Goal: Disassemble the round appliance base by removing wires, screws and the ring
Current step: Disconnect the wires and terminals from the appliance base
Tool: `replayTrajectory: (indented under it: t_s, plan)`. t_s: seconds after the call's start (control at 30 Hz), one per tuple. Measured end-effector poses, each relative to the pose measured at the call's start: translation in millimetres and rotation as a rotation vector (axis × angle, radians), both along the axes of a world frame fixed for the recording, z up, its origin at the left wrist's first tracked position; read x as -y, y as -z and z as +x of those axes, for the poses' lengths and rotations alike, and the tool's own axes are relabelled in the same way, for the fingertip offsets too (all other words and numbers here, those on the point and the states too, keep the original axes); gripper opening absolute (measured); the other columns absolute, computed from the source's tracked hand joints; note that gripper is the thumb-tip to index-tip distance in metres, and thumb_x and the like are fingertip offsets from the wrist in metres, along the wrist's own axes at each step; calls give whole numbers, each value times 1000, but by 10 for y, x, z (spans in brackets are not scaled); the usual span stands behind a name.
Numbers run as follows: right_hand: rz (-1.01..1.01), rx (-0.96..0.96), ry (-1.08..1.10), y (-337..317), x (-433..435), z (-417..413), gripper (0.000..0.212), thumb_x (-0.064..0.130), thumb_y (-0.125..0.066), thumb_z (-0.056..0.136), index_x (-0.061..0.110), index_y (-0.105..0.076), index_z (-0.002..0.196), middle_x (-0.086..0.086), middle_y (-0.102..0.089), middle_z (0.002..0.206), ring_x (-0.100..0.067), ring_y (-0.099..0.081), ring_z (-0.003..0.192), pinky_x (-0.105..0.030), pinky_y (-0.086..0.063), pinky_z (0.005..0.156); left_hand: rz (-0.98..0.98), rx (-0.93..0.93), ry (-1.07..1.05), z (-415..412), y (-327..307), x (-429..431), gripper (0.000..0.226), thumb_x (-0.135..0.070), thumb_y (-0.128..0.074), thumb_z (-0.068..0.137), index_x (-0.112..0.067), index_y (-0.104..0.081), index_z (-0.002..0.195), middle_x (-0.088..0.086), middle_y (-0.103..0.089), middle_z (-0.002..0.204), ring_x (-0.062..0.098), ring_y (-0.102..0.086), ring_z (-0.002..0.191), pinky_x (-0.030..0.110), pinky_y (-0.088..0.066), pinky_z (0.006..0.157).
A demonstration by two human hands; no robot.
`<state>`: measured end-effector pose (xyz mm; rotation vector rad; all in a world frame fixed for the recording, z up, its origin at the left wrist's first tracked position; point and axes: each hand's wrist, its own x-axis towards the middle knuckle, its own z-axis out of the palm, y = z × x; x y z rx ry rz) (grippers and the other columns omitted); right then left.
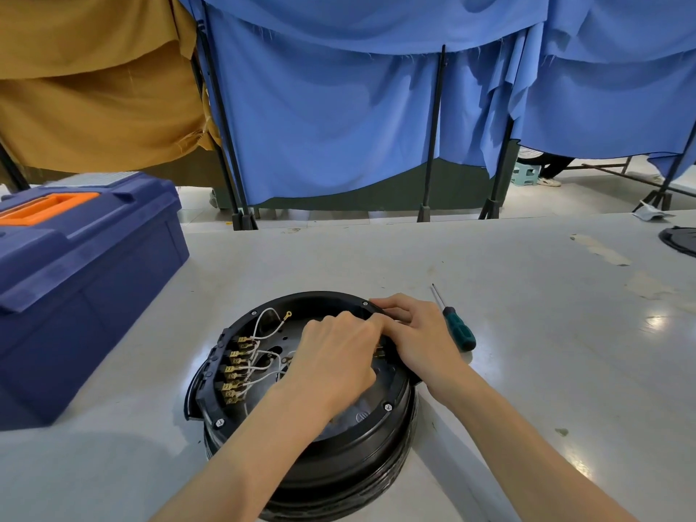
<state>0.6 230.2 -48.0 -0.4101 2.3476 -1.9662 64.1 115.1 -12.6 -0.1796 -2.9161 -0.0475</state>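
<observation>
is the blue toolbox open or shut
Shut. The blue toolbox has its lid sitting flat on the body, with the orange handle lying folded into the top.

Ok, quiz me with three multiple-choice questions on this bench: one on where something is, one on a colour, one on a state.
1. The toolbox sits: A left of the base, B right of it, C on top of it.
2. The screwdriver handle is: A red, B green, C yellow.
3. The screwdriver is: A held in a hand, B stuck in a screw, C lying on the table.
Answers: 1 A, it stands at the left edge; 2 B, the grip is green; 3 C, it lies untouched right of the base.
</observation>
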Motion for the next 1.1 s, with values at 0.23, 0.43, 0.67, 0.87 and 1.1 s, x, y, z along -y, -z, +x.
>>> replayTrajectory:
  t_s: [0.23, 0.43, 0.67, 0.87, 1.1]
  plan:
    - [5, 1, 17, -3, 20, 1, 20, 8, -60, 89, 19, -72, 101, 3, -75, 96, -12, -71, 86, -36, -57, 85, 157, -57, -35, 4, 6, 182, 24, -7, -50, 81, -25, -36, 88, -5, -64, 98, 24, -60, 99, 37, -43, 73]
    - [-3, 0, 3, -1, 9, 7, 16, 14, -62, 91, 21, -73, 100, 2, -75, 94, -11, -71, 89, -28, -56, 82, 1044, -91, 64, -92, -64, 184, 15, -5, -54, 94, -7, -59, 81, 1, -59, 58, 13, -51, 48, 35, -46, 55]
    - [-23, -135, 9, -144, 22, 88, 28, 39, -50, 99, 31, -75, 88, 16, -73, 85, 0, -67, 81, -12, -49, 70, 1684, -77, 102, -156, -359, 259, 14, -11, -54, 96, -3, -63, 91, 11, -74, 76, 27, -74, 74, 26, -59, 65]
    - [-27, -211, -180, -406, 12, 240, 6, 27, -75, 82, 23, -76, 77, 2, -74, 74, -11, -66, 63, -20, -52, 60, 1632, -97, 87, -198, -330, 213, 11, -16, -57, 95, -8, -65, 96, 3, -77, 91, 12, -72, 94, 27, -51, 87]
    - [-50, -107, 56, -399, -131, -46, 18, 9, -71, 83, 14, -72, 65, -9, -70, 59, -19, -61, 44, -13, -37, 40, 833, -117, -47, -261, -115, 430, 49, -30, -55, 96, -35, -40, 143, -12, -41, 148, 7, -34, 138, 37, -27, 116]
